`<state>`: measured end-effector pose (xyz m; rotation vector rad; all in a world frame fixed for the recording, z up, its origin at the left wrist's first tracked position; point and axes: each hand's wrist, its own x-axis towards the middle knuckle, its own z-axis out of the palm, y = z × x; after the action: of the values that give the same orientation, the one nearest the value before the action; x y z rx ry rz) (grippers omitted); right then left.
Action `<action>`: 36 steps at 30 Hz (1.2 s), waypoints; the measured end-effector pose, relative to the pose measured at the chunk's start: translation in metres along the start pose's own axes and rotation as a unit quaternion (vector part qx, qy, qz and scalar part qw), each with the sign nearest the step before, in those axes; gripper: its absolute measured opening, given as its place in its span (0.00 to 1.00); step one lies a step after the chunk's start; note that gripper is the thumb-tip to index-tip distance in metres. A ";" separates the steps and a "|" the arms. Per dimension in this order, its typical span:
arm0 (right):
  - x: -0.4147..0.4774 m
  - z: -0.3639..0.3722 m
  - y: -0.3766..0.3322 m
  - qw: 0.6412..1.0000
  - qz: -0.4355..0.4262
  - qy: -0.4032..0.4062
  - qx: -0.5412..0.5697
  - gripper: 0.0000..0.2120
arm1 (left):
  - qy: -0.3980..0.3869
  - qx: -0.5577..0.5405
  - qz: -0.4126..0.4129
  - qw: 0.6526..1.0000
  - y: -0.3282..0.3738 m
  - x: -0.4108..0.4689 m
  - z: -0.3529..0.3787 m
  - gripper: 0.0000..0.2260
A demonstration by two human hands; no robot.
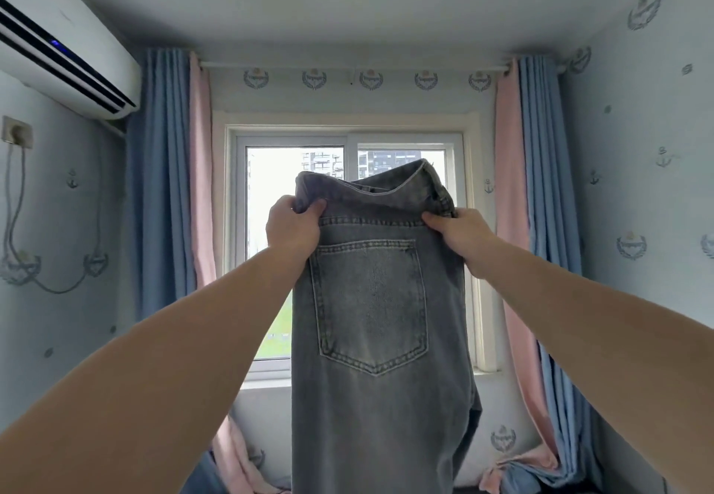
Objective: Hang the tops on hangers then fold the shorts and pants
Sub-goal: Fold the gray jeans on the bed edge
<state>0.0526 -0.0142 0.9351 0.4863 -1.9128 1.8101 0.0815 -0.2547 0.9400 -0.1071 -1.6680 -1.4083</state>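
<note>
The grey denim jeans (380,319) hung in mid-air before the window (297,169), held up at arm's length; the left hand (293,229) pinched one end of the waistband, fingers curled over its edge, and the right hand (458,231) gripped the opposite end, thumb on the near face; both hands were level and equally near. The jeans looked already doubled leg on leg, one back pocket (371,304) facing the camera; their long axis ran straight down from the two grips, the hems out of view below. Folding would likely mean lowering them flat, then bringing waistband toward hems; where they would land could not be seen.
</note>
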 end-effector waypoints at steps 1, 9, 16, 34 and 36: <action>-0.006 0.006 -0.007 1.000 -0.002 -0.001 -0.009 0.05 | 0.002 0.005 0.006 1.000 0.003 0.000 -0.010 0.07; -0.077 0.035 -0.073 0.999 -0.034 -0.007 -0.042 0.06 | 0.024 0.019 0.036 0.999 0.050 -0.024 -0.092 0.12; -0.162 0.030 -0.129 0.996 -0.065 -0.007 -0.062 0.07 | 0.025 0.005 0.059 0.998 0.105 -0.081 -0.156 0.11; -0.324 0.046 -0.119 0.995 0.058 -0.030 -0.080 0.08 | -0.020 0.055 -0.095 0.994 0.095 -0.223 -0.267 0.13; -0.327 0.060 -0.094 0.993 0.077 -0.039 -0.084 0.08 | -0.023 0.061 -0.115 0.991 0.068 -0.228 -0.274 0.11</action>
<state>0.3712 -0.0989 0.8312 0.3665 -2.1884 1.7242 0.4092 -0.3487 0.8152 0.1268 -1.8450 -1.4774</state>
